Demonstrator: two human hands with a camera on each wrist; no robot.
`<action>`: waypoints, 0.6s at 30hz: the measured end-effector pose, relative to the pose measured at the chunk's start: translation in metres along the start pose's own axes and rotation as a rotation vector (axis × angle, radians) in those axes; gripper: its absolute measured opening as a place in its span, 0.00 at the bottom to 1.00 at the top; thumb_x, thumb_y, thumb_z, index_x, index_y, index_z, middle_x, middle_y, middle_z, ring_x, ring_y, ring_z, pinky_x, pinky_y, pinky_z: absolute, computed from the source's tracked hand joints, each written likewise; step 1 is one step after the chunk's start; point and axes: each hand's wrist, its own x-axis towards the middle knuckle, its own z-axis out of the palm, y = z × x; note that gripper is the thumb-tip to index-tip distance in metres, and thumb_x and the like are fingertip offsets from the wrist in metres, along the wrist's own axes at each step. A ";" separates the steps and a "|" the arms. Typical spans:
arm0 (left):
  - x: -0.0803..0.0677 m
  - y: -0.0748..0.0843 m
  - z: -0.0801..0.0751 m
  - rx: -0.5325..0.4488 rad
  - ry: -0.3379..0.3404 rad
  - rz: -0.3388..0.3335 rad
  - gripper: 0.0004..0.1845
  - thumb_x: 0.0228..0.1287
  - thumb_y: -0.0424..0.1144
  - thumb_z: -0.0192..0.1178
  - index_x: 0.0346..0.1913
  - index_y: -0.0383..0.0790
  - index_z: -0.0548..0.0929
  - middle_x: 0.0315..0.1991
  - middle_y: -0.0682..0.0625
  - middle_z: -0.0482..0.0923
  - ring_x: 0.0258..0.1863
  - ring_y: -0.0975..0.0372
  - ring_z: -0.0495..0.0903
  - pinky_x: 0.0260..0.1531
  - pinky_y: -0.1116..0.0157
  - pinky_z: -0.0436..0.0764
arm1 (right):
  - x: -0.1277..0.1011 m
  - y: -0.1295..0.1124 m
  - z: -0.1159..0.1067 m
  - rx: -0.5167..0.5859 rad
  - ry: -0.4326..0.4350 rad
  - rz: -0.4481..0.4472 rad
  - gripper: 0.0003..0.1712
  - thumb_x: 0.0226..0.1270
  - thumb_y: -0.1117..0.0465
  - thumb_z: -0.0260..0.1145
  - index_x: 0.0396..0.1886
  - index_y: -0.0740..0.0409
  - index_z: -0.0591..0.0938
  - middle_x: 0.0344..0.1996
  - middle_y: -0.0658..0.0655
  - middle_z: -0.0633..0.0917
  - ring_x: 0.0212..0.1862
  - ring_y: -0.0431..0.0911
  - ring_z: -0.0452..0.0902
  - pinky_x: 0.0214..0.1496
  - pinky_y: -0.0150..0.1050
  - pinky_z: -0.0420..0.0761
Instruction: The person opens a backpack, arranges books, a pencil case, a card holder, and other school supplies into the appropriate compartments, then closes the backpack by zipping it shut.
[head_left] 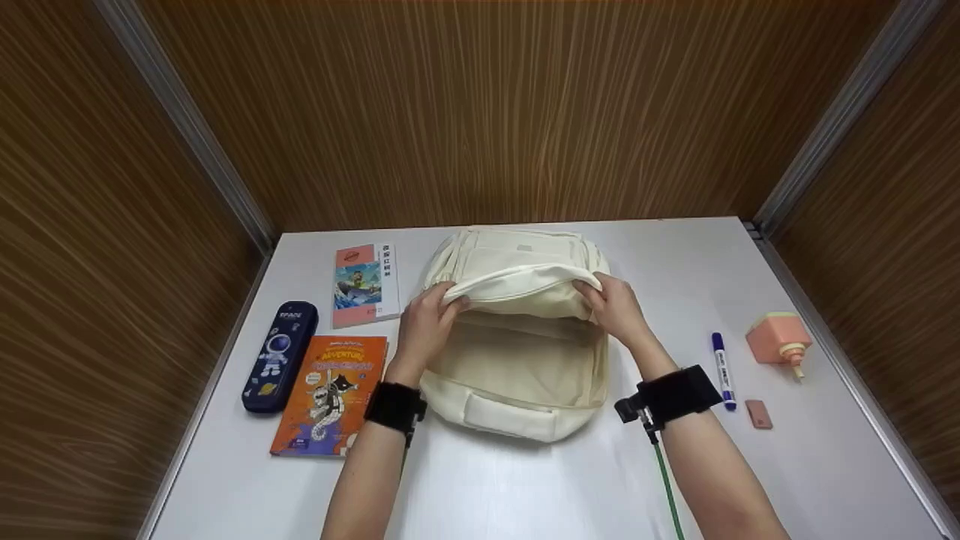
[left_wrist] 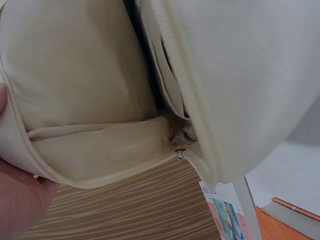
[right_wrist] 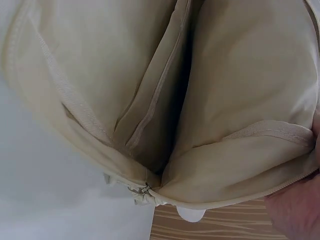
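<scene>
A cream backpack (head_left: pixel 517 424) lies on the white table, its main compartment unzipped and its front flap raised. My left hand (head_left: pixel 427 326) grips the flap's edge on the left side, thumb and fingers around the fabric. On the other side, my right hand (head_left: pixel 615 307) pinches the same edge. The left wrist view shows the beige lining (left_wrist: pixel 75 65) and a zipper pull (left_wrist: pixel 181 154) at the corner, with part of the left hand (left_wrist: pixel 22 195). In the right wrist view an inner pocket (right_wrist: pixel 155 95) appears, and the right hand (right_wrist: pixel 295 205) holds the rim.
Left of the backpack lie a navy astronaut pencil case (head_left: pixel 279 356), an orange book (head_left: pixel 330 394) and a pink-and-white book (head_left: pixel 365 285). To the right are a blue-and-white marker (head_left: pixel 722 370), a pink eraser (head_left: pixel 758 414) and a pink bottle with a nozzle (head_left: pixel 778 339). Wood-patterned panels (head_left: pixel 517 112) enclose the table.
</scene>
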 end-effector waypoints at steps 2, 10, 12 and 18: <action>-0.005 -0.004 0.001 0.007 0.029 -0.007 0.18 0.63 0.49 0.65 0.50 0.40 0.83 0.46 0.47 0.84 0.49 0.53 0.82 0.49 0.53 0.77 | 0.001 0.002 0.002 0.005 0.001 0.019 0.17 0.74 0.53 0.60 0.31 0.61 0.78 0.18 0.49 0.71 0.26 0.47 0.68 0.32 0.41 0.69; -0.029 -0.020 0.013 0.066 0.003 -0.232 0.51 0.59 0.45 0.71 0.75 0.30 0.50 0.64 0.31 0.63 0.62 0.43 0.69 0.58 0.51 0.72 | 0.009 0.009 -0.001 0.056 0.032 0.125 0.18 0.74 0.53 0.60 0.28 0.63 0.78 0.22 0.52 0.75 0.27 0.47 0.70 0.31 0.37 0.70; -0.038 -0.025 0.018 0.086 -0.070 -0.339 0.56 0.57 0.43 0.73 0.76 0.29 0.43 0.65 0.28 0.60 0.61 0.41 0.70 0.55 0.50 0.74 | 0.011 0.011 -0.003 0.066 0.035 0.154 0.19 0.75 0.53 0.59 0.28 0.63 0.78 0.22 0.53 0.75 0.28 0.47 0.69 0.32 0.37 0.70; -0.060 -0.037 0.024 0.193 -0.335 -0.422 0.51 0.56 0.39 0.72 0.74 0.26 0.51 0.65 0.30 0.65 0.57 0.41 0.74 0.51 0.47 0.76 | 0.017 0.019 -0.005 0.084 0.014 0.241 0.21 0.75 0.49 0.58 0.27 0.61 0.76 0.21 0.50 0.72 0.28 0.46 0.68 0.30 0.37 0.69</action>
